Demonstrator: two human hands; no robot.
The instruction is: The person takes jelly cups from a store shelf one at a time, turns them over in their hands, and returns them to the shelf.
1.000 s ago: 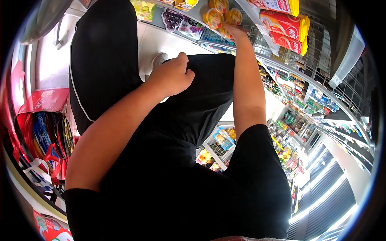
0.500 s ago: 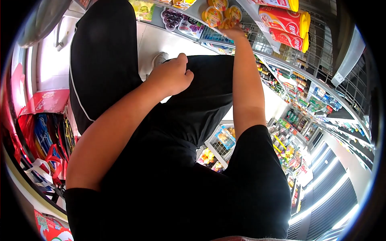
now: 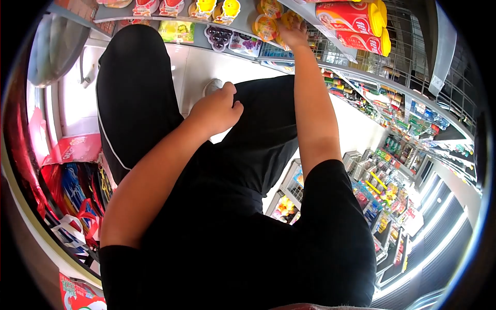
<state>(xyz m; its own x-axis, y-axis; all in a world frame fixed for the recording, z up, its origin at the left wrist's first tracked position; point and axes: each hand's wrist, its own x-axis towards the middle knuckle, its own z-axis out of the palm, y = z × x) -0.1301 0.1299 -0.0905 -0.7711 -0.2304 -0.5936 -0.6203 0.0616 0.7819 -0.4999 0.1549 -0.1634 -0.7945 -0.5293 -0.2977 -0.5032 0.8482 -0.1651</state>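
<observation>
the right grip [image 3: 293, 36] lies over a yellow cup [image 3: 291, 20] on the gray shelf [image 3: 247, 18], fingers against it; i cannot tell whether they close around it. more round cups [image 3: 265, 28] stand just beside it, left of the red cans [image 3: 347, 17]. the left grip [image 3: 214, 109] is loosely clenched in front of the black pants [image 3: 263, 111], well apart from the cups. a grape pack [image 3: 218, 38] sits near the shelf's lower edge.
</observation>
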